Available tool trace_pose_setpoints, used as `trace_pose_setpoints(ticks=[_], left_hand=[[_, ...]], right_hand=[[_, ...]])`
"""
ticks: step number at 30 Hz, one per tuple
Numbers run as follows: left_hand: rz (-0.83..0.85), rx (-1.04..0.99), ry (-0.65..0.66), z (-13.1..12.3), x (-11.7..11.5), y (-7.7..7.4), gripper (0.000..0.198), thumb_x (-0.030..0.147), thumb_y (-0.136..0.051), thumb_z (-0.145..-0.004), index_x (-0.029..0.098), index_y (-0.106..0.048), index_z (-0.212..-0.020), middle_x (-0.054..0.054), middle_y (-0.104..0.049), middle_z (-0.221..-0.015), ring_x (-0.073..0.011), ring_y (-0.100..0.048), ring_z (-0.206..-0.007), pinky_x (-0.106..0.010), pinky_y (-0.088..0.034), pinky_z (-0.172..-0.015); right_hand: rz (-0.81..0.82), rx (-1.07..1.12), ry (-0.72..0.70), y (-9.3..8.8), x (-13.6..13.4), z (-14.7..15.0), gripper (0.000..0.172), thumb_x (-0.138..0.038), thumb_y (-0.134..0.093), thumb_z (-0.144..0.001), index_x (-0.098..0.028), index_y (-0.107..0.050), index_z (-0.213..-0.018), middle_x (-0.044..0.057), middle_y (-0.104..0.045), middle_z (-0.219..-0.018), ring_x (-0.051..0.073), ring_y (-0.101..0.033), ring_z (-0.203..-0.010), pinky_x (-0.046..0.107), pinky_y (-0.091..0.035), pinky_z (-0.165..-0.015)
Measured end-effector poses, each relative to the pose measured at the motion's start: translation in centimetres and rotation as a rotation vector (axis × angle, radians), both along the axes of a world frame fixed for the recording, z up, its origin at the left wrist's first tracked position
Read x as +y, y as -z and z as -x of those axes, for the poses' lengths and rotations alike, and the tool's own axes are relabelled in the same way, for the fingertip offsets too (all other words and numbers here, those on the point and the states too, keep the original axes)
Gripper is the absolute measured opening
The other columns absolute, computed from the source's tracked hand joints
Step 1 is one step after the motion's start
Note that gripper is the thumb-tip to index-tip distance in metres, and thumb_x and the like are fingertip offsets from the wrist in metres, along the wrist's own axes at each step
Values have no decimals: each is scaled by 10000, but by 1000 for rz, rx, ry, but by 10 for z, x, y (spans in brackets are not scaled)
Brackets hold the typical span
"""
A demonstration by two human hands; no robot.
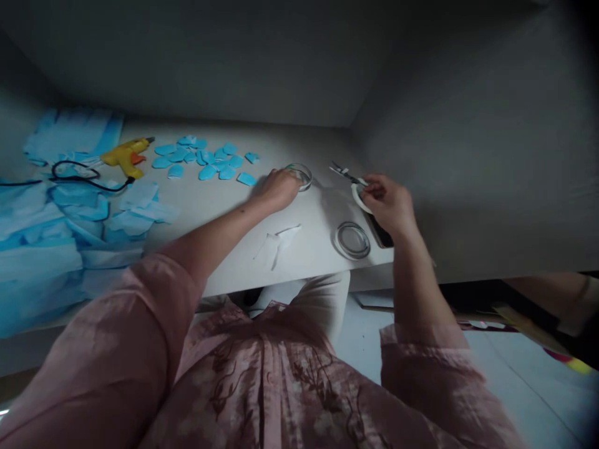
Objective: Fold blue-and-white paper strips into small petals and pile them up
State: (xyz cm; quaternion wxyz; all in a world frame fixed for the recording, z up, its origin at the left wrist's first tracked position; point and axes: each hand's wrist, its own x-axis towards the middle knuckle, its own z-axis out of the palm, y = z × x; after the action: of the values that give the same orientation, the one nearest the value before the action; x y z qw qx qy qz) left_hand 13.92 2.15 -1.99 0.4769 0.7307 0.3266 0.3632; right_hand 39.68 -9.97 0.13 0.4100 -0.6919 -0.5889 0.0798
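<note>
My left hand [281, 190] is closed at the near left side of a clear round ring [306, 177], like a tape roll, on the table; its fingertips are partly hidden. My right hand [389, 202] pinches a white ring [358, 201] that looks like a roll of tape. Scissors [344, 173] lie just beyond it, blades pointing away to the left, their handle end partly behind my fingers. Below my right hand is a dark flat phone-like object [381, 234]. A coil of silvery wire [352, 241] rests beside it.
Blue petal-shaped pieces [208, 171] lie across the table's back. At left are a yellow glue gun [122, 157] with a black cord and piles of blue and white sheets [42, 249]. White scraps [278, 243] lie near the front edge. Grey walls [224, 62] enclose the table.
</note>
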Motion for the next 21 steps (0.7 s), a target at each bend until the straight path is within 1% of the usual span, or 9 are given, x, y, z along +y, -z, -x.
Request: trace_pose_setpoints(ticks=[1, 3, 4, 6, 9, 12, 15, 18, 21], left_hand=[[-149, 200, 3, -3, -1, 1, 242, 49, -580, -745, 193, -624, -555, -99, -662, -807, -285, -583, -1008, -429, -346, -1038], [-499, 625, 36, -5, -3, 1, 199, 146, -546, -835, 158, -733, -768, -149, -713, -1036, -310, -598, -1083, -479, -347, -1048], [-602, 744, 53, -4, -3, 0, 227, 201, -544, -867, 145, -763, -887, -164, -713, -1121, -317, -603, -1106, -487, -351, -1049], [-703, 858, 72, -4, -2, -1, 288, 266, -545, -893, 141, -773, -1017, -167, -711, -1193, -316, -613, -1123, -483, -361, -1053], [-752, 866, 82, -5, 1, -1, 272, 213, -538, -878, 143, -771, -1000, -156, -728, -1176, -310, -628, -1128, -488, -347, -1086], [-771, 841, 95, -7, 3, 2, 259, 151, -511, -877, 119, -758, -952, -172, -744, -1137, -308, -645, -1112, -483, -362, -1074], [-745, 828, 86, -7, 3, 7, 239, 160, -520, -906, 111, -747, -964, -179, -757, -1110, -305, -657, -1092, -468, -385, -1050], [-697, 779, 58, -3, 4, 11, 222, 183, -537, -927, 109, -740, -979, -182, -760, -1096, -309, -655, -1110, -463, -394, -1051], [-646, 692, -15, 5, 4, 7, 210, 190, -532, -941, 128, -731, -973, -164, -755, -1095, -299, -658, -1101, -467, -395, -1059]], right_hand=[[17, -31, 18, 4, 5, 0, 365, -238, -660, -766, -200, -754, -1116, 44, -732, -836, 190, -682, -743, 336, -527, -726], [67, -70, 44, 8, 12, 0, 375, -214, -641, -766, -182, -760, -1120, 57, -750, -851, 202, -699, -767, 336, -529, -735], [86, -77, 56, 7, 14, -1, 377, -206, -639, -767, -176, -762, -1121, 60, -757, -858, 204, -705, -776, 332, -531, -739], [96, -70, 71, 4, 16, -4, 368, -202, -644, -767, -176, -765, -1114, 59, -763, -868, 198, -712, -785, 316, -535, -739], [64, -30, 71, -3, 17, -12, 334, -224, -657, -781, -183, -767, -1094, 56, -758, -875, 185, -709, -780, 298, -534, -727], [38, 1, 73, -7, 15, -19, 328, -236, -665, -788, -192, -767, -1097, 52, -747, -866, 174, -695, -762, 293, -529, -718], [51, -12, 82, -8, 14, -18, 340, -219, -661, -789, -190, -764, -1111, 48, -749, -862, 172, -691, -754, 292, -527, -713], [101, -96, 56, -4, 16, -4, 354, -180, -634, -798, -161, -765, -1126, 63, -767, -890, 187, -708, -792, 294, -524, -735], [179, -219, 16, 3, 23, 24, 394, -133, -603, -799, -140, -769, -1156, 83, -787, -930, 207, -718, -829, 293, -503, -739]])
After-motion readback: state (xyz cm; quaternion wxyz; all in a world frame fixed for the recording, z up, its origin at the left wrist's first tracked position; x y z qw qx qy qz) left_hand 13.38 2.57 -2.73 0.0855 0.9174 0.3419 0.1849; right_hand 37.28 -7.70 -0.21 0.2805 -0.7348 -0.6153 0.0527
